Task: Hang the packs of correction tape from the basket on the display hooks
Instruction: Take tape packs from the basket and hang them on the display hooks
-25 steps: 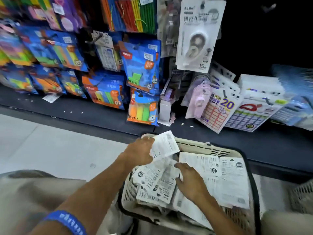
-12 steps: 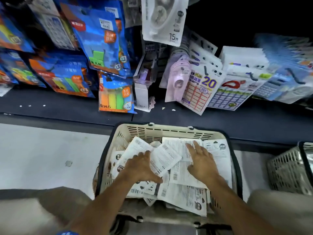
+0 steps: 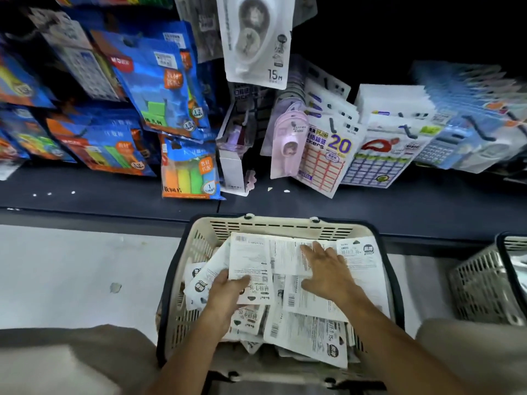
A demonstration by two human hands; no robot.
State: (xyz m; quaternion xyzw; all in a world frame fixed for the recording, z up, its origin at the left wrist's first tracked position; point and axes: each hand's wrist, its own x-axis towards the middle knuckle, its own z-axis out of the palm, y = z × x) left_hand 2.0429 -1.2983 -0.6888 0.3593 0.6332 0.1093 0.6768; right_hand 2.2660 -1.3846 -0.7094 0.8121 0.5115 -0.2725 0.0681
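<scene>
A beige plastic basket [image 3: 279,225] with a dark rim stands on the floor in front of me, filled with several white packs of correction tape lying face down. My left hand [image 3: 228,292] grips one white pack [image 3: 249,263] by its lower end, thumb on top. Flat on the packs to the right rests my right hand [image 3: 325,269], fingers spread and straight. Above, a hanging pack of correction tape [image 3: 256,38] marked 15M shows on the display hooks.
Blue packs of sticky notes [image 3: 159,78] hang at the left, label and sticker packs [image 3: 330,158] at the right. A dark shelf ledge [image 3: 114,195] runs below them. A second basket [image 3: 490,280] sits at the right edge. My knees frame the basket.
My left hand has taken hold of one pack and turned it upright in the basket. My right hand has shifted slightly over the packs on the right. The view has tilted downward.
</scene>
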